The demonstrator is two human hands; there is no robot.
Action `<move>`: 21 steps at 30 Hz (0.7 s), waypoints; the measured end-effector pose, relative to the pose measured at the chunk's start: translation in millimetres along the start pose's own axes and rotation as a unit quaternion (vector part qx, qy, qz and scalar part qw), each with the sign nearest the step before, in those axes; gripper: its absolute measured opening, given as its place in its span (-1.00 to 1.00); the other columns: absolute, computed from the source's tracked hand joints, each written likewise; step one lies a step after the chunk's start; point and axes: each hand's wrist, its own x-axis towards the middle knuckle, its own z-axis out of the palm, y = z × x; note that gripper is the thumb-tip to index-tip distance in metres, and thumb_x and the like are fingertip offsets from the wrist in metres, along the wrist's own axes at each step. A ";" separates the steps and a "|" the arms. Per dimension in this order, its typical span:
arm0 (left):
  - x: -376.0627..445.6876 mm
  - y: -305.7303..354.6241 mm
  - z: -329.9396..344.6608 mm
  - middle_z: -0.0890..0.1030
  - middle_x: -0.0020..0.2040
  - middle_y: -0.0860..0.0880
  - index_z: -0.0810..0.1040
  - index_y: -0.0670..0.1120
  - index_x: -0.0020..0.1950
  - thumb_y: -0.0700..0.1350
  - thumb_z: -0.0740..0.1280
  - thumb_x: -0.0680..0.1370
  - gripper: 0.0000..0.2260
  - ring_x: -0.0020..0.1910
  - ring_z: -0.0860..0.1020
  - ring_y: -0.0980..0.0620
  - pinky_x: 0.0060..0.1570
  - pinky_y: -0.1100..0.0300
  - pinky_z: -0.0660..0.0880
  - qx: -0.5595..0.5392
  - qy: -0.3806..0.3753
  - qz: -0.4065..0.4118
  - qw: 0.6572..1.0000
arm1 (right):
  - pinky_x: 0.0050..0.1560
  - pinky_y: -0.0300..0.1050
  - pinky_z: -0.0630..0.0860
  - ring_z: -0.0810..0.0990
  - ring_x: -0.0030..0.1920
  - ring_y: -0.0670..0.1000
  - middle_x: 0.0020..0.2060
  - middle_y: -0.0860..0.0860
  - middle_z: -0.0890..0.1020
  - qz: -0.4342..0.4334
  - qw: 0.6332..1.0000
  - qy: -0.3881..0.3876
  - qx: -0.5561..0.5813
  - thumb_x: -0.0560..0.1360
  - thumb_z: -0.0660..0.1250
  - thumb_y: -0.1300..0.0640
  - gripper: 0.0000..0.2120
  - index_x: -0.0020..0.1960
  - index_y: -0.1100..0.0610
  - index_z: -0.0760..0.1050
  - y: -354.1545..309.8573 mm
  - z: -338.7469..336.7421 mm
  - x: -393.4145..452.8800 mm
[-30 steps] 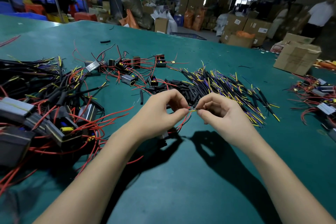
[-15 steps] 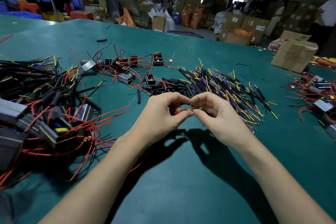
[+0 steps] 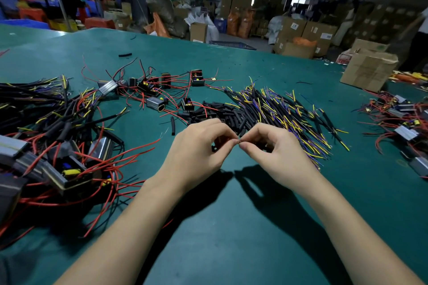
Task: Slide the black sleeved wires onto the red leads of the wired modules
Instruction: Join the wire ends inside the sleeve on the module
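My left hand (image 3: 199,148) and my right hand (image 3: 275,148) meet fingertip to fingertip above the green table (image 3: 231,227). Each pinches a thin wire end at the meeting point; the wires themselves are almost fully hidden by the fingers. A small black piece shows under my left fingers. Behind the hands lies a heap of black sleeved wires (image 3: 284,111) with yellow and purple tips, next to loose short black sleeves (image 3: 222,113). Wired modules with red leads (image 3: 152,90) are scattered further back.
A large tangle of modules with red leads and black sleeved wires (image 3: 53,143) fills the left side. More modules (image 3: 403,122) lie at the right edge. A cardboard box (image 3: 368,69) stands at the back right. A person stands beyond it.
My two hands have closed together: the gap with a visible wire tip between the fingertips is gone and the fingertips now touch. The view has shifted slightly downward.
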 end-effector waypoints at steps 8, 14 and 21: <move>-3.9 4.4 3.5 0.60 -0.15 0.04 0.56 -0.05 -0.07 -0.05 0.32 0.55 -0.91 -0.15 0.57 -0.05 -0.19 0.03 0.48 0.123 -0.039 0.003 0.992 | -0.21 -0.05 0.43 0.50 -0.24 0.01 -0.27 -0.09 0.58 -0.030 0.968 0.008 -0.249 0.49 0.37 0.10 -0.95 -0.15 0.03 0.54 -8.1 1.8 -5.0; -2.5 4.7 10.5 0.61 -0.14 0.08 0.55 0.00 -0.11 0.05 0.27 0.55 -0.84 -0.08 0.53 0.04 -0.09 0.11 0.46 0.059 -0.088 -0.178 0.978 | -0.06 -0.06 0.30 0.52 -0.02 0.07 -0.10 -0.04 0.56 -0.061 0.918 0.002 -0.391 0.57 0.21 0.06 -0.91 -0.04 0.03 0.47 -15.1 10.7 -7.1; 3.8 2.2 2.3 0.61 -0.25 -0.05 0.55 -0.11 -0.17 0.08 0.30 0.54 -0.74 -0.32 0.47 0.02 -0.14 0.06 0.50 -0.036 -0.144 -0.243 0.959 | -0.21 -0.17 0.20 0.34 -0.30 -0.08 -0.23 -0.14 0.51 -0.055 0.956 0.032 -0.286 0.51 0.33 0.15 -0.96 -0.12 0.05 0.51 -13.5 11.3 -7.5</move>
